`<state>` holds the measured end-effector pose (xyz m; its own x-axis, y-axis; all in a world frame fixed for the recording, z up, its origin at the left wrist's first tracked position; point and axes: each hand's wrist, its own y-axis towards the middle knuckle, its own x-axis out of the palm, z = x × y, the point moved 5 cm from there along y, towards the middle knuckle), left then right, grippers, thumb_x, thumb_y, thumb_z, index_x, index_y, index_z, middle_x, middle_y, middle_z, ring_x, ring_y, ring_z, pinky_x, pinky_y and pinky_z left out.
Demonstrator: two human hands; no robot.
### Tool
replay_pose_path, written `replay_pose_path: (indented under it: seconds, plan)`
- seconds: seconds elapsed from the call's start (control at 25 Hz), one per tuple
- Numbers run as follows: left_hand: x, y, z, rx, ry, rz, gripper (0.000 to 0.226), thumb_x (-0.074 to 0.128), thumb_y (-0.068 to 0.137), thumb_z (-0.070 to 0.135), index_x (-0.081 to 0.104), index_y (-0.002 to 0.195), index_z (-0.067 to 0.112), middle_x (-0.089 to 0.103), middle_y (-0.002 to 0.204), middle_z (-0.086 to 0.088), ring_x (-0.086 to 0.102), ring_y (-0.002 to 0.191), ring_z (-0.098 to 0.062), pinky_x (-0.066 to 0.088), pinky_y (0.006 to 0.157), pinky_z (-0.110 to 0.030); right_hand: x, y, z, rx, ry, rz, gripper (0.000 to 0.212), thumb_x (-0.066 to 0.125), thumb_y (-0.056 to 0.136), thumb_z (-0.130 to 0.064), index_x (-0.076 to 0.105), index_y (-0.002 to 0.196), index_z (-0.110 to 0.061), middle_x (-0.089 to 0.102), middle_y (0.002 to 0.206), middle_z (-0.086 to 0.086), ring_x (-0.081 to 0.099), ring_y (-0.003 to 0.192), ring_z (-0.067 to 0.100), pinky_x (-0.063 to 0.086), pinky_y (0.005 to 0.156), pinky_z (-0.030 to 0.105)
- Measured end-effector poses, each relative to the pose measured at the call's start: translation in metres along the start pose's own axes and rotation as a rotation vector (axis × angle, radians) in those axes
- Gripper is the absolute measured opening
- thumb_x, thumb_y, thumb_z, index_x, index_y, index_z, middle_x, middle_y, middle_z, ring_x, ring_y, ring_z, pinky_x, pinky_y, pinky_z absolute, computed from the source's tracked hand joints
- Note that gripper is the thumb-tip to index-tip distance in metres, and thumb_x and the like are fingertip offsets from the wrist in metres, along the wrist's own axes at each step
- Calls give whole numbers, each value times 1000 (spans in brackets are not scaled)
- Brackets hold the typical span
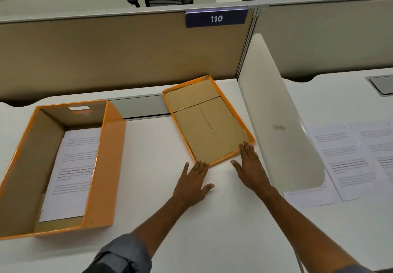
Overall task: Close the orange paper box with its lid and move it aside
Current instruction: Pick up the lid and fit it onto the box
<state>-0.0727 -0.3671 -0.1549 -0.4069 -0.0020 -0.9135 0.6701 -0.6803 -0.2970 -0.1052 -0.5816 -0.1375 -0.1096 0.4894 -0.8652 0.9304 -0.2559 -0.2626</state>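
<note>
1. Orange paper box sits open at the desk's nine o'clock side, long axis running six to twelve, printed sheets inside, text unreadable.
2. Lid, inside up, lies toward one o'clock, tilted slightly left.
3. Left hand and right hand, fingers spread flat, touch its near edge.
4. Partition sign reads "110".

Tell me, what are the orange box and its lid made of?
The box looks like brown cardboard covered outside in shiny orange paper: its inner walls are plain tan, and the orange side shows glare. The lid seems the same: a dull brown cardboard inside with visible seams, and a glossy orange rim. Whether the orange is paper or plastic film is unclear.
</note>
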Motion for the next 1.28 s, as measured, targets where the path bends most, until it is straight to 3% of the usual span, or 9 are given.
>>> replay_pose_path:
  seconds: [0.2,0.4,0.52,0.6,0.72,0.84,1.0,1.16,1.28]
  plan:
    - [-4,-45,-41,-152,-382,340,55,59,96,44,50,143,17,40,159,-1,35,148,-17,34,116,-27,4,21,20,40,212,5,91,59,98,-42,4,161,-6,0,171,11,0,159,26,15,128,47]
    - [-16,-30,-63,-406,-964,342,84,86,75,30,39,144,34,52,142,10,55,127,-9,50,102,-31,14,24,20,5,366,-73,103,77,87,-32,10,161,-6,16,170,14,22,155,31,25,125,47]
    - [-21,-21,-65,-446,-919,354,76,91,62,20,51,127,26,62,115,2,60,109,-16,56,90,-45,9,21,13,-53,434,-46,99,86,79,-26,26,156,-7,48,152,15,53,134,32,47,112,42]
    - [-23,-25,-66,-431,-850,365,68,87,64,16,53,123,20,62,109,0,60,102,-15,57,83,-48,6,12,7,-84,492,-15,83,87,78,-27,40,146,-13,62,129,2,63,111,20,52,95,18]
    - [-22,-41,-73,-419,-817,343,83,82,72,17,41,145,23,61,120,8,61,105,-14,57,87,-38,8,-5,-4,-106,571,8,66,86,78,-18,51,134,-15,64,105,-15,64,94,9,45,74,-2]
    - [-20,-59,-77,-465,-810,302,104,81,75,13,20,159,20,55,132,4,51,115,-13,51,98,-36,11,-23,-12,-80,626,-2,63,82,81,-7,52,134,-24,67,105,-11,67,96,7,49,73,2]
    - [-35,-84,-80,-457,-841,335,99,82,72,9,31,156,24,60,135,5,59,121,-20,55,99,-40,6,-49,-27,-68,692,-7,70,76,86,-6,46,142,-35,65,119,-19,60,105,-18,47,84,2]
    - [-51,-106,-86,-448,-865,332,98,90,66,11,41,151,18,61,137,3,61,121,-23,55,96,-38,-3,-68,-43,-57,902,-6,50,70,92,-7,61,135,-29,72,124,-7,67,117,11,53,99,30]
    - [-48,-126,-93,-567,-1050,254,102,91,65,5,38,152,8,54,137,2,55,128,-24,51,94,-34,-8,-80,-58,-25,1011,46,51,62,92,7,65,128,-29,75,120,-12,69,114,8,58,93,24]
